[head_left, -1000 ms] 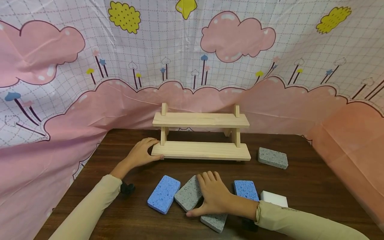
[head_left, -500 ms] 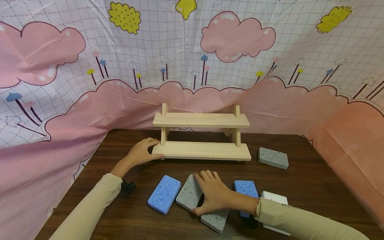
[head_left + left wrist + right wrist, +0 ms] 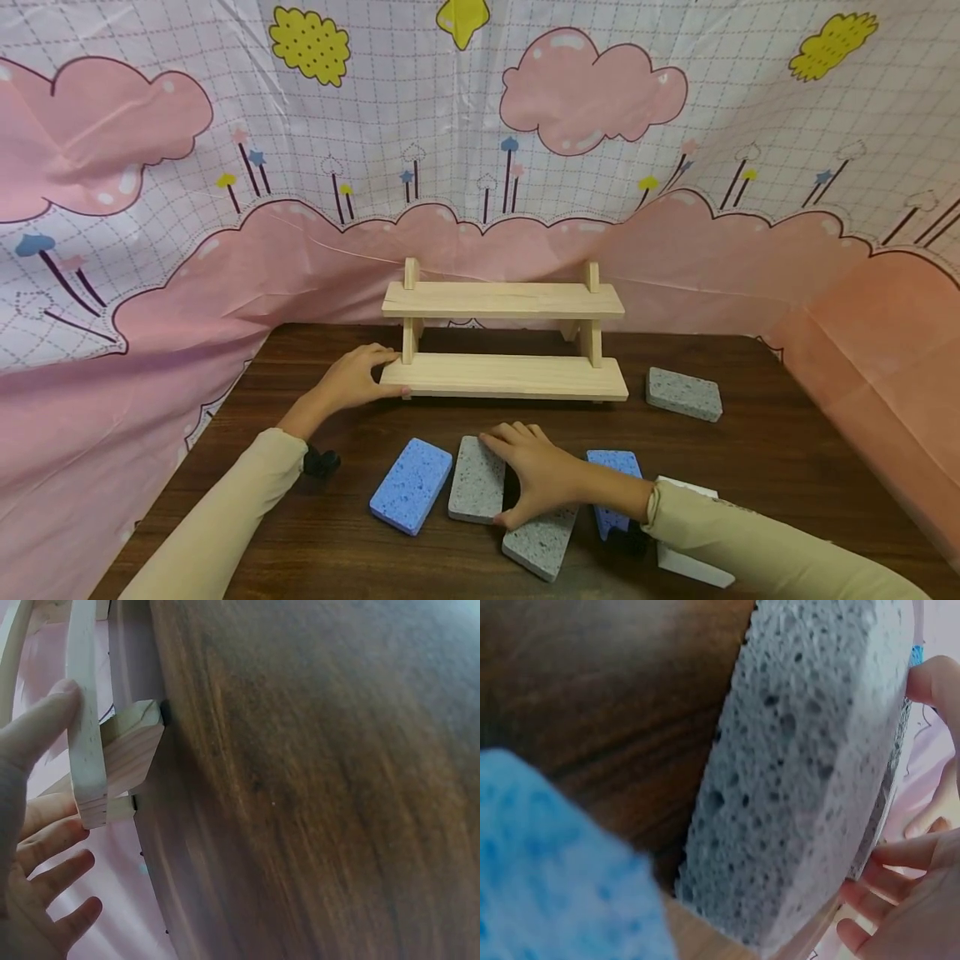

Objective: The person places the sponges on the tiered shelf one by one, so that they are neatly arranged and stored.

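The left hand (image 3: 349, 382) pinches the wooden shelf (image 3: 502, 377) to its right; the right hand (image 3: 542, 475) grips the gray sponge (image 3: 476, 483) at its left. Beneath both: wood-grain table (image 3: 300, 542). Beyond: cloud-printed, pink-and-white cloth (image 3: 450, 108).

A booth-like, screened-off space, its wider room untellable: cloud-printed cloth (image 3: 420, 100) hangs across the head view's top and both sides, around a dark wood-grain worktop (image 3: 772, 450) below.
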Motion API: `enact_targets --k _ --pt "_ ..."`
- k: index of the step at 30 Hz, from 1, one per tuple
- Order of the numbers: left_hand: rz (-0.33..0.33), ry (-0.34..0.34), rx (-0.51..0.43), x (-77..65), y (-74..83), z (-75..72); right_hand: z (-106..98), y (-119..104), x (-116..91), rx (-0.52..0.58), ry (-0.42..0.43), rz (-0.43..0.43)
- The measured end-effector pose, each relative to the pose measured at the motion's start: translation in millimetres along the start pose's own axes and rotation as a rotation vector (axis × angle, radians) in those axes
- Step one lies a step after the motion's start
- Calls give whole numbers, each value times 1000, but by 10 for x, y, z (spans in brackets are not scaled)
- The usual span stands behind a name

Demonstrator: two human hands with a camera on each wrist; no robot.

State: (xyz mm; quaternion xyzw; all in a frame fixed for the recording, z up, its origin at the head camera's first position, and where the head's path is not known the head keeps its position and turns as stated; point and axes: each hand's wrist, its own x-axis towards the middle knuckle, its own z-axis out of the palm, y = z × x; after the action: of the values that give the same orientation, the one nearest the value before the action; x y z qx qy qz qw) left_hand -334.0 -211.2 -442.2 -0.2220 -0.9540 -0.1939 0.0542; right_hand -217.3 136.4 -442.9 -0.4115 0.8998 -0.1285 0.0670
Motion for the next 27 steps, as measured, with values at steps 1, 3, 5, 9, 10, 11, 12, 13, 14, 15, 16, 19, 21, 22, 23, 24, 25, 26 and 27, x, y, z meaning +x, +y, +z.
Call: enact_targets --k 1,3,5,9,10,11,12,13,14,15,16,19,21,22,23,24,25,26,27 --pt "-2 -5 9 -4 0 -3 -6 9 4 8 -2 -6" --pt "-2 -11 30 -10 -3 -7 -17 26 11 15 -2 -23" --pt "6 -14 56 -16 -7 -9 -26 42 17 6 4 -44" --pt "19 -12 89 -12 -6 -7 -64 72 13 -26 25 -71" --pt "29 -8 102 -10 -6 -4 -80 78 12 -32 30 -74" --pt "32 -7 108 -6 -7 -1 -101 81 9 -33 34 -76" --pt "36 -4 116 -4 -9 3 -129 82 5 -28 36 -75" --pt "44 -1 128 1 -9 9 -155 86 2 -24 40 -76" --pt "51 2 138 5 -9 12 -185 89 -1 -17 44 -77" --pt "55 5 144 7 -10 15 -218 90 -4 -8 45 -77" --pt "58 8 151 6 -10 16 -250 93 -6 0 48 -77" --pt "62 9 155 -1 -11 15 -340 102 -5 12 64 -83" --pt "64 8 156 -5 -15 20 -403 109 -3 15 80 -85" --pt "64 9 156 -6 -17 24 -438 110 1 19 90 -87" --pt "65 10 153 -6 -18 28 -476 109 4 24 99 -88" --pt "69 14 153 -7 -18 30 -516 108 7 30 106 -85" --pt "73 19 153 -8 -18 33 -557 109 10 30 115 -83" --pt "75 23 149 -7 -15 35 -593 113 15 26 125 -84" --pt "76 26 143 -7 -12 34 -633 114 20 27 130 -79"
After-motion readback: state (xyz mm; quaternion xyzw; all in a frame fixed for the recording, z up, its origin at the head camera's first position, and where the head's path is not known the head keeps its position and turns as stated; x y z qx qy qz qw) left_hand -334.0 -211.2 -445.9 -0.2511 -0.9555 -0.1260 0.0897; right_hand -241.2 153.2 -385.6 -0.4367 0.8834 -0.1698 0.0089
